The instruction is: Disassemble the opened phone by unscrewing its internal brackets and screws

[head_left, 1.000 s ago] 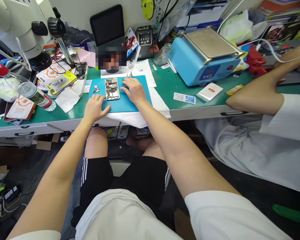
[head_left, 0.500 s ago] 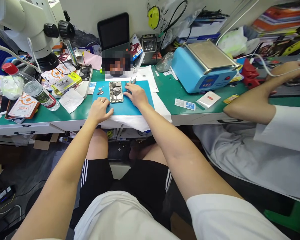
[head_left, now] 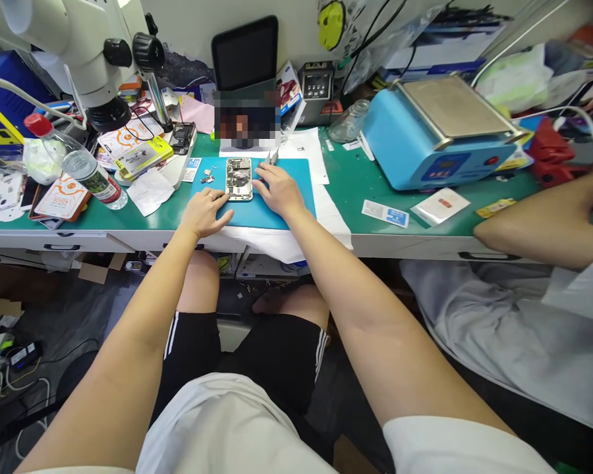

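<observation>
On the blue mat [head_left: 304, 197], the smartphone [head_left: 239, 180] lies uncovered and, I judge, only partly stripped, small parts [head_left: 207, 177] out beside it but most innards [head_left: 238, 172] still seated, my left hand's [head_left: 204, 212] fingers spread by its corner, my right hand [head_left: 282, 192] at tweezers [head_left: 275, 158], pinch unclear.

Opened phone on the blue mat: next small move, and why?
Probably rest the left hand lightly on the near left corner of the phone to steady it. Its fingertips are already at that corner, though contact is hard to confirm; no clamp shows on the phone, and the right hand is across from it, beside a pointed tool.
</observation>
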`<state>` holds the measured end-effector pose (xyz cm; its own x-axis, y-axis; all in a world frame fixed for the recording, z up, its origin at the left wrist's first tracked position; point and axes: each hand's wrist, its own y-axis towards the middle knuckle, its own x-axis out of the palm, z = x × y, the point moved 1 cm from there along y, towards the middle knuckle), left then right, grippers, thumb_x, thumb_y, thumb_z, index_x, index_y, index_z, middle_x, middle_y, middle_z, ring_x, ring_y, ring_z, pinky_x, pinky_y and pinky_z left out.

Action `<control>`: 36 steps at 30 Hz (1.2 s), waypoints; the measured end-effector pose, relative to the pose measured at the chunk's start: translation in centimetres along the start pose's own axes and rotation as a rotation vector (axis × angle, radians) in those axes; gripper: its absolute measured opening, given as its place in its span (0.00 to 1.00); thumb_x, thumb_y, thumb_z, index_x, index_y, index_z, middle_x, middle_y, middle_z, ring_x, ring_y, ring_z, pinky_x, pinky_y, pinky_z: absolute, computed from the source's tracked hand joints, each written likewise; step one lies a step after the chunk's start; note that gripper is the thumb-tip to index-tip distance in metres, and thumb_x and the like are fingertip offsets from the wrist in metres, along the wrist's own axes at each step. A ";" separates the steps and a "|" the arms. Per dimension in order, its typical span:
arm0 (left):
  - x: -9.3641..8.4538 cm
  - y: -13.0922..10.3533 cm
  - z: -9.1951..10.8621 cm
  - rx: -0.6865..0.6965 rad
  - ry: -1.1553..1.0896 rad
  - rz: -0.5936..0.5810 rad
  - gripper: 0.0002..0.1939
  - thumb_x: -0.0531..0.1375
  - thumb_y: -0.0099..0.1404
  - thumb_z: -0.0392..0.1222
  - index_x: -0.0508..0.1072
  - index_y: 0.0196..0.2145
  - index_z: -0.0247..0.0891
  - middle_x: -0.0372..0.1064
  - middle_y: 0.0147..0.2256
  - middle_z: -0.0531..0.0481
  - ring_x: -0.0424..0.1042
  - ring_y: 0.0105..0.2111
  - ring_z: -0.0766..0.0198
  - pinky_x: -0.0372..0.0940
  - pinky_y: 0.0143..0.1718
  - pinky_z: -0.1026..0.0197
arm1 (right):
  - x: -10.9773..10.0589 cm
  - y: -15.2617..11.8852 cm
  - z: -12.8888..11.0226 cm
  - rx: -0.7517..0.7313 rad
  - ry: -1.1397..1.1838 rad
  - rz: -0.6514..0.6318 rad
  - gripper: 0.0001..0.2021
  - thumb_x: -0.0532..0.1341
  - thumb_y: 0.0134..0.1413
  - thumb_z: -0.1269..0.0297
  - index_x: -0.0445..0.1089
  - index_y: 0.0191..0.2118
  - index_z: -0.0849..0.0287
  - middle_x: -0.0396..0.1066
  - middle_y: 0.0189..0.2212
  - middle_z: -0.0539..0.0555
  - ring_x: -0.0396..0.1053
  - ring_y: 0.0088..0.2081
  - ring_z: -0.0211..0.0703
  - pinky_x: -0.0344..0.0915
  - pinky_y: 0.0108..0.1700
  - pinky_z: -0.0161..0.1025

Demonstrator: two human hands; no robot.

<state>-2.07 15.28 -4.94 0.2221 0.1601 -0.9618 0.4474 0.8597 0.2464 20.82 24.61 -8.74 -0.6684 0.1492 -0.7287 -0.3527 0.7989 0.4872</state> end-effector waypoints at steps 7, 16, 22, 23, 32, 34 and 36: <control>-0.1 0.2 -0.1 -0.006 0.003 0.005 0.29 0.52 0.72 0.55 0.76 0.58 0.32 0.73 0.58 0.38 0.68 0.56 0.43 0.65 0.56 0.44 | 0.0 0.6 0.1 0.015 -0.018 -0.025 0.22 0.51 0.63 0.72 0.74 0.57 0.60 0.73 0.61 0.62 0.67 0.65 0.57 0.62 0.70 0.57; 0.1 0.4 -0.6 0.001 -0.004 0.007 0.31 0.50 0.72 0.55 0.75 0.60 0.29 0.72 0.59 0.38 0.68 0.57 0.43 0.64 0.59 0.43 | 0.4 0.5 1.7 0.227 -0.005 0.170 0.26 0.48 0.57 0.79 0.73 0.56 0.60 0.75 0.56 0.62 0.71 0.59 0.55 0.67 0.66 0.57; 0.4 0.3 -0.8 -0.019 -0.011 0.003 0.32 0.50 0.71 0.53 0.74 0.61 0.29 0.71 0.61 0.39 0.67 0.59 0.43 0.62 0.61 0.43 | 0.7 0.4 2.3 0.228 0.056 0.136 0.21 0.48 0.60 0.77 0.76 0.48 0.57 0.77 0.54 0.58 0.76 0.55 0.52 0.70 0.63 0.52; 0.4 0.2 -0.7 -0.020 -0.013 -0.003 0.31 0.50 0.71 0.53 0.75 0.61 0.31 0.71 0.61 0.40 0.67 0.58 0.43 0.62 0.61 0.43 | 0.7 0.3 2.3 0.218 0.058 0.132 0.21 0.48 0.60 0.77 0.76 0.48 0.57 0.78 0.54 0.58 0.76 0.55 0.52 0.71 0.63 0.52; 0.4 0.0 -1.1 -0.012 -0.009 -0.040 0.31 0.52 0.68 0.52 0.74 0.62 0.33 0.69 0.62 0.40 0.66 0.57 0.41 0.60 0.62 0.42 | 0.3 -0.3 1.2 0.145 0.060 0.018 0.21 0.49 0.61 0.72 0.75 0.51 0.58 0.73 0.61 0.61 0.73 0.60 0.58 0.68 0.66 0.58; 0.4 0.1 -1.2 -0.007 -0.015 -0.042 0.31 0.52 0.68 0.51 0.74 0.62 0.34 0.69 0.62 0.40 0.66 0.57 0.41 0.59 0.62 0.41 | 0.2 -0.3 1.1 0.138 0.064 0.014 0.20 0.49 0.62 0.71 0.75 0.51 0.58 0.73 0.61 0.61 0.73 0.60 0.58 0.68 0.65 0.59; 0.3 0.1 -1.2 -0.002 -0.023 -0.041 0.30 0.53 0.68 0.50 0.74 0.62 0.34 0.69 0.62 0.40 0.66 0.57 0.41 0.59 0.62 0.40 | 0.1 -0.3 1.0 0.122 0.050 0.018 0.19 0.50 0.62 0.71 0.75 0.51 0.57 0.74 0.60 0.60 0.73 0.59 0.56 0.70 0.64 0.57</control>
<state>-2.97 16.02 -5.38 0.2233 0.1133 -0.9681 0.4549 0.8663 0.2063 21.54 24.93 -9.46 -0.7069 0.1375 -0.6938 -0.2602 0.8616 0.4358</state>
